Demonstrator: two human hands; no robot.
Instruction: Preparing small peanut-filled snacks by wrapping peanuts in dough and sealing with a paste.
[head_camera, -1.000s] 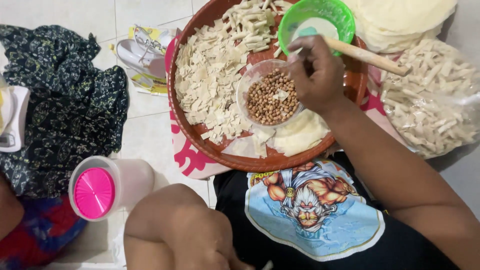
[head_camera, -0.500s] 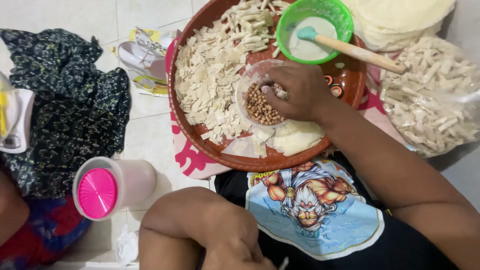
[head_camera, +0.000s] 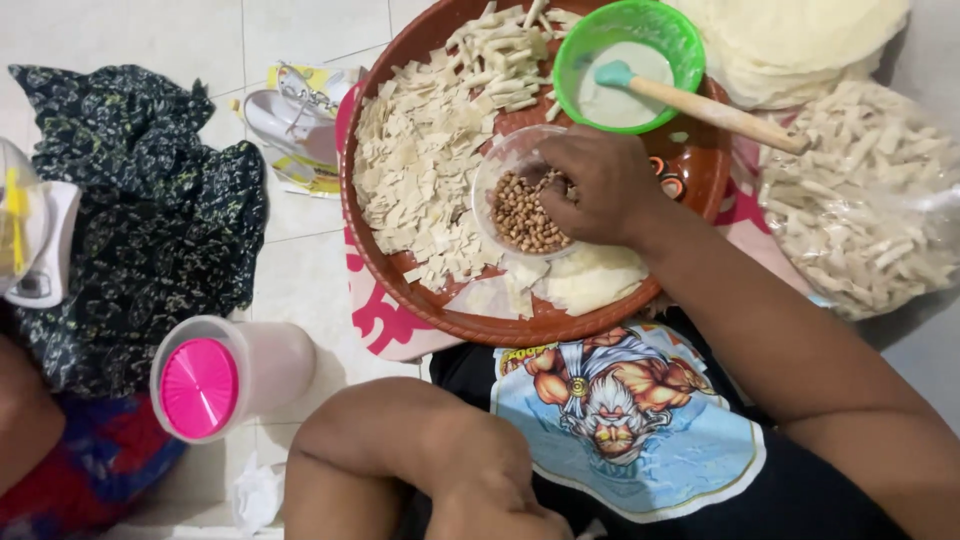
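Note:
My right hand (head_camera: 600, 185) reaches into a small clear bowl (head_camera: 492, 175) of brown peanuts (head_camera: 522, 215), fingers bunched down among them. The bowl stands on a big round brown tray (head_camera: 690, 165) with a heap of cut pale dough pieces (head_camera: 425, 165) and flat dough sheets (head_camera: 590, 280). A green bowl (head_camera: 625, 25) of white paste with a wooden-handled spatula (head_camera: 715, 112) sits just beyond my hand. My left hand (head_camera: 490, 505) rests low by my lap, bent inward, its fingers cut off by the frame's bottom edge.
A clear bag of dough strips (head_camera: 865, 195) lies right of the tray, and a stack of round wrappers (head_camera: 810, 40) behind it. On the tiled floor at left are a dark patterned cloth (head_camera: 140, 220), a pink-lidded container (head_camera: 215, 380) and sandals (head_camera: 290, 125).
My right hand left the spatula in the green bowl and came down into the peanut bowl. My left forearm shifted right, further into view.

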